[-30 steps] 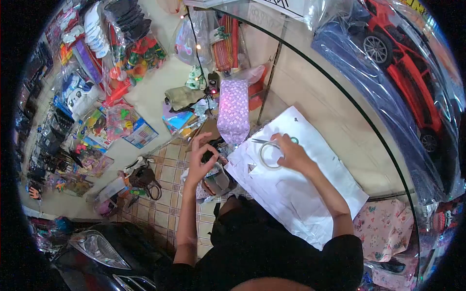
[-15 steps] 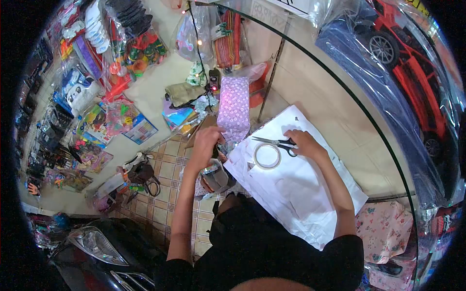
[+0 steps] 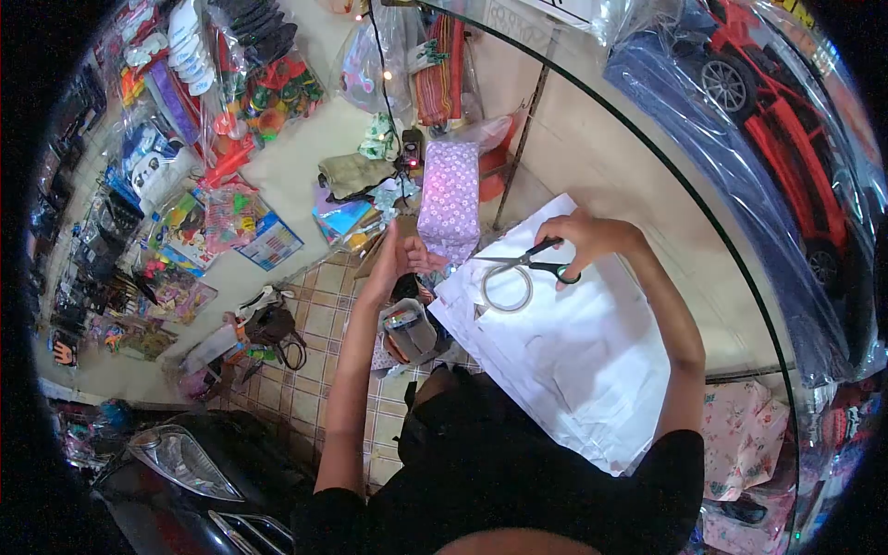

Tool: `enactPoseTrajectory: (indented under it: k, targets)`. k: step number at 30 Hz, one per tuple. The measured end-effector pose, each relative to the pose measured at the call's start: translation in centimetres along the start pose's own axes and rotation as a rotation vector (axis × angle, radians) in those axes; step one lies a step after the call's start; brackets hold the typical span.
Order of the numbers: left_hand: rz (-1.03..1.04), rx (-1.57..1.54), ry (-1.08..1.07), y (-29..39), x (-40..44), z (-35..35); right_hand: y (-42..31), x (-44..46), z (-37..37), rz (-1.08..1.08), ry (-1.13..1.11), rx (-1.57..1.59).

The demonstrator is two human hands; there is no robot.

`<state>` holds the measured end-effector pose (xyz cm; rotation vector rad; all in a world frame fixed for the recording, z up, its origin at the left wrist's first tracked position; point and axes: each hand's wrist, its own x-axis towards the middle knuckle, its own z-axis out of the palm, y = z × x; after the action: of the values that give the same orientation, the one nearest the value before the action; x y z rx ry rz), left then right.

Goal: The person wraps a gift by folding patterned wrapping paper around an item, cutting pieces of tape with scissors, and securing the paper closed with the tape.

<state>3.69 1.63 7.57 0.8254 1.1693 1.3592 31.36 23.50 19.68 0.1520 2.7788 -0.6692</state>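
Holding scissors with black handles and thin grey blades (image 3: 524,258), the right hand (image 3: 575,242) has its fingers at the handles. The blades are spread apart and point to the left side of the view. They are over the big white wrinkly paper (image 3: 592,361), next to a round ring of pale tape (image 3: 528,289) that lies flat on it. The left hand (image 3: 412,257) is open and holds nothing. It is by the bottom end of the tall purple packet with little white flowers (image 3: 450,194), but I can't tell if they touch.

Below the left hand is an open box with pale sides (image 3: 429,339). It has small things packed in it, too small to name. At the right side, a shiny see-through plastic wrap (image 3: 647,111) has a red toy car with black wheels (image 3: 791,157) in it. At the top, a clear bag (image 3: 472,92) holds red stripy cloth (image 3: 439,79). Soft-looking pink stuff with flowers (image 3: 740,435) is low on the right. The floor (image 3: 319,310) has square tan tiles.
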Motion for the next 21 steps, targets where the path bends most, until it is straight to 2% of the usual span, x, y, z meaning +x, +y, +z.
enactPoseTrajectory:
  k: [1,4,12,15,21]
  targets:
    - [0.005,-0.016,-0.009,0.1,0.0,0.2,-0.2,0.6,0.1,0.059,-0.058,-0.004]
    - [0.029,0.023,-0.014,0.7,-0.2,0.5,0.1,3.1,0.5,0.037,-0.127,-0.157]
    - [0.014,0.09,-0.022,2.5,-0.6,2.4,-1.2,6.7,-0.3,-0.015,-0.221,-0.257]
    - [0.043,0.064,-0.09,2.2,0.0,2.1,-1.1,6.3,-0.2,-0.111,-0.094,-0.249]
    - [0.061,0.042,-0.101,2.2,0.2,2.3,-2.7,4.8,-1.0,0.022,-0.183,-0.26]
